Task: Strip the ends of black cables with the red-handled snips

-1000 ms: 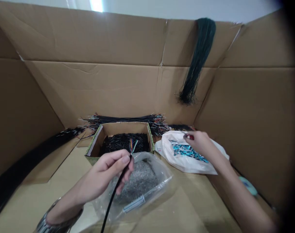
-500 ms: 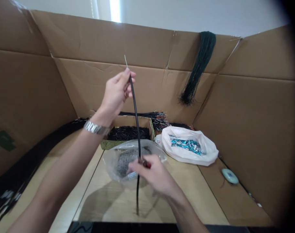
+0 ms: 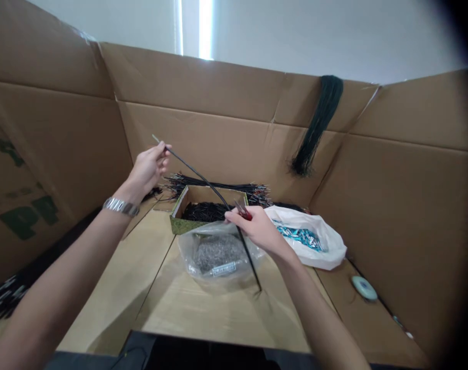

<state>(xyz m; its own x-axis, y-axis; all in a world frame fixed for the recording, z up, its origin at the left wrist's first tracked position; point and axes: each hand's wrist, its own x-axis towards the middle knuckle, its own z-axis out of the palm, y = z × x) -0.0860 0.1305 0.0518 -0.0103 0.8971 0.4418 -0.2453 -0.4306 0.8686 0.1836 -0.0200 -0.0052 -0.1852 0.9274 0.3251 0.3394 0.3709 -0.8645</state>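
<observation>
A thin black cable slants from upper left to lower right between my hands. My left hand, with a metal watch on the wrist, pinches it near its upper end, where a short pale tip sticks out. My right hand is closed around a small red-handled tool and touches the cable with its fingertips near the middle. Below that hand the cable's lower end, with fine strands, hangs over the table. Behind the cable lies a clear plastic bag of small grey pieces.
A box of short black pieces stands behind the bag, with bundled black cables behind it. A white bag holds blue pieces. Dark green strands hang on the cardboard wall. A pale oval object lies at right.
My left hand has moved left and down with the cable's upper end. My right hand has moved up and slightly right. The cable has gone from nearly upright to slanted. The view has shifted.
</observation>
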